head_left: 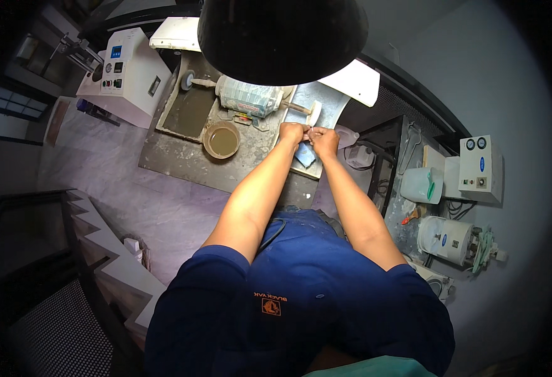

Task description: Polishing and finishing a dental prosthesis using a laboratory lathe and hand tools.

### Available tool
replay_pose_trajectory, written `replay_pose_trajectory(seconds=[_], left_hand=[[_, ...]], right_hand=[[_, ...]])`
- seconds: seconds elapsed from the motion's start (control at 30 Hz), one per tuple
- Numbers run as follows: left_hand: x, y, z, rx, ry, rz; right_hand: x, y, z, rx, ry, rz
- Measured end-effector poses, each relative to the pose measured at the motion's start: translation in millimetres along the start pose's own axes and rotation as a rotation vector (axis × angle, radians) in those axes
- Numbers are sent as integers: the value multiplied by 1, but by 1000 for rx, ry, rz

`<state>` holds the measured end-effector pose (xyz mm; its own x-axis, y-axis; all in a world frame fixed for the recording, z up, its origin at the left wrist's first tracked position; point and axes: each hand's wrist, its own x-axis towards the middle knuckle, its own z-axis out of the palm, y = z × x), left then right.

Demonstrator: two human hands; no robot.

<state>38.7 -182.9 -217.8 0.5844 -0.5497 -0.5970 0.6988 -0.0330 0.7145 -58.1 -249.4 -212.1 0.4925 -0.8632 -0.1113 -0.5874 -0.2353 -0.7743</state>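
My left hand (293,133) and my right hand (322,139) meet just below a white polishing wheel (315,113) on the right spindle of a bench lathe (248,95). Both have fingers closed around something small that I cannot make out. The small piece is near or against the wheel's lower edge; contact is unclear. Under my hands, a blue cloth or pad (305,156) lies in a light metal tray (304,94). Left of them sit a round bowl of grey-brown liquid (222,142) and a trough of murky water (188,112).
A black lamp hood (282,38) hangs over the bench. A white machine (128,75) stands back left. At right are a green-tinted jug (420,185), a brush (412,215), a gauge box (480,166) and another white machine (444,240). A zigzag stair edge (103,251) runs lower left.
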Motion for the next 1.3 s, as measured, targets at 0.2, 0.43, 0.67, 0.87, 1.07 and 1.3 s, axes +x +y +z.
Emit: replay_pose_trajectory(seconds=[0.2, 0.43, 0.67, 0.87, 1.07, 1.3], left_hand=[[-37, 23, -39, -109, -117, 163], [-120, 85, -76, -304, -288, 531], [-170, 119, -82, -362, -360, 649], [-190, 128, -84, -412, -409, 702], [-198, 129, -88, -434, -470, 721], [-199, 125, -92, -536, -520, 609]], right_hand=[[-27, -30, -12, 121, -110, -211], [-58, -36, -27, 59, -336, -226], [-58, 2, -23, -82, -410, -281], [-68, 30, -29, -169, -378, -257], [-75, 36, -34, -54, -341, -252], [-77, 37, -34, -57, -311, -291]])
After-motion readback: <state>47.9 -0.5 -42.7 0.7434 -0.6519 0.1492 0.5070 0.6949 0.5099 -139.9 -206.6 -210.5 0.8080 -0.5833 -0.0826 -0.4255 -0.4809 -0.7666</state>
